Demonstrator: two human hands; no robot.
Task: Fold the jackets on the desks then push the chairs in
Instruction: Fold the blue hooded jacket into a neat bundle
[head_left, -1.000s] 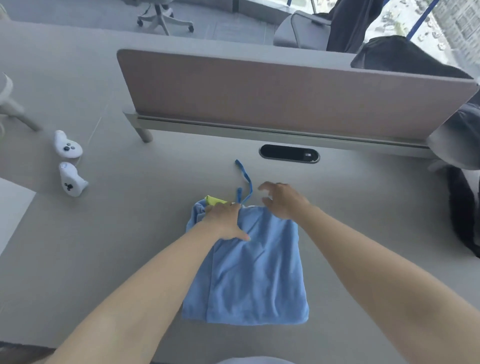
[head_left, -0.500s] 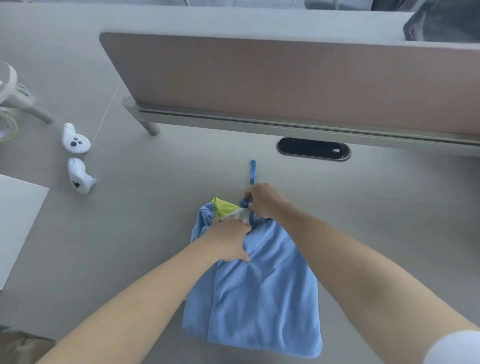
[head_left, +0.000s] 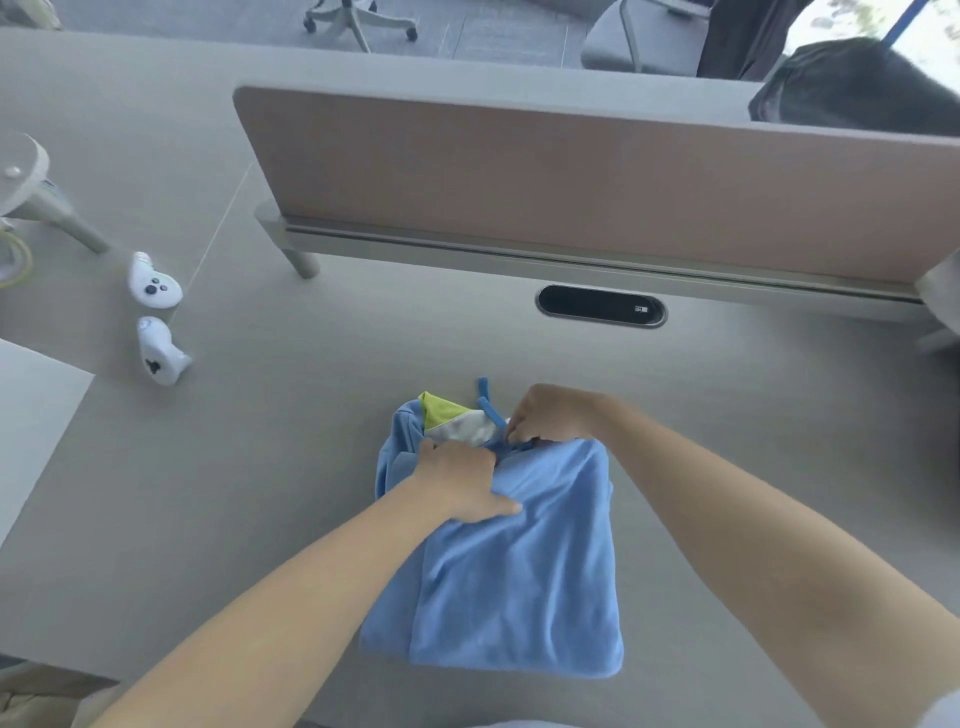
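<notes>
The fingertips of the right hand curl out of sight at the neck of the blue jacket; whether they pinch the drawstring or the cloth cannot be told. The left hand buries its fingertips in a fold. The mark on the cable port is too small to read. At the far edge, an office chair shows only its wheeled base. The dark jacket far right is cut off.

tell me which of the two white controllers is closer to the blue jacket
The near controller, with a single black mark, is closer to the blue jacket; the far controller, showing several dark buttons, lies farther back.
</notes>
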